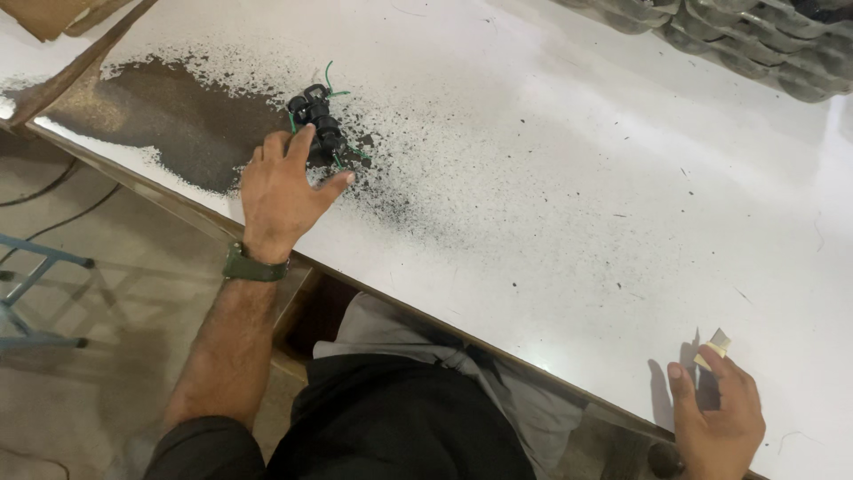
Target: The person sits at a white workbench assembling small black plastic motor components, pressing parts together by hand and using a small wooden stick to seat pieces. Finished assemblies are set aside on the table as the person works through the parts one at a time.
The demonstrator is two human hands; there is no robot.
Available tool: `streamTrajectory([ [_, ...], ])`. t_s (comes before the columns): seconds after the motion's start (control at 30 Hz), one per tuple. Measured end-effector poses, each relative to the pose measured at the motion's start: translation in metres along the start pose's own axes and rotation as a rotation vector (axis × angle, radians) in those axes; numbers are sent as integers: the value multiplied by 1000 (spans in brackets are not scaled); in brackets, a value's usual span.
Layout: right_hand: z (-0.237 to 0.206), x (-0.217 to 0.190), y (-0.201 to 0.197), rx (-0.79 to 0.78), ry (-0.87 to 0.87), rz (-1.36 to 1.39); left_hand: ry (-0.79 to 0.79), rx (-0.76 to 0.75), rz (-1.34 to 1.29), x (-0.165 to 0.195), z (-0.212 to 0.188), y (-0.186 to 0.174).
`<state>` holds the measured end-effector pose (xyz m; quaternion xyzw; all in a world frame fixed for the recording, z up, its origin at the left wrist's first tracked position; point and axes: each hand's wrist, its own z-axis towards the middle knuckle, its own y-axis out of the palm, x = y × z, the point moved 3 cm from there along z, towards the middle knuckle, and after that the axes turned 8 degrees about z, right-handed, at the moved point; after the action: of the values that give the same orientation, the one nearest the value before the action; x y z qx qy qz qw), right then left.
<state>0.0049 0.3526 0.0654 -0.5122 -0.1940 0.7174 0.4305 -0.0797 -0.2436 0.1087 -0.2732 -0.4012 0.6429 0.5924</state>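
Observation:
My left hand (283, 188) reaches over the near edge of a white table (569, 178) and rests its spread fingers against a cluster of small black plastic parts (316, 123) with thin green wires sticking out. The hand wears a green wrist strap (252, 266). It touches the parts but does not clearly grip them. My right hand (721, 418) is at the table's near edge on the right, pinching a small pale, flat piece (716, 347) between thumb and fingers.
Dark powder or worn patches (169, 116) speckle the tabletop around the black parts. Stacked grey trays (764, 40) sit at the far right corner. A cardboard piece (53, 16) lies far left. A blue metal frame (35, 276) and cables are on the floor.

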Motion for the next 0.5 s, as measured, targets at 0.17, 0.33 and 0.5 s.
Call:
streamTrajectory([
  [0.17,2,-1,-3,-17,-5,-26,5,-115,2,17,7,19],
  [0.33,4,-2,-2,-43,15,-63,241,-31,-167,61,-24,22],
  [0.5,4,-5,-1,-35,39,-23,353,-104,-289,117,-60,12],
])
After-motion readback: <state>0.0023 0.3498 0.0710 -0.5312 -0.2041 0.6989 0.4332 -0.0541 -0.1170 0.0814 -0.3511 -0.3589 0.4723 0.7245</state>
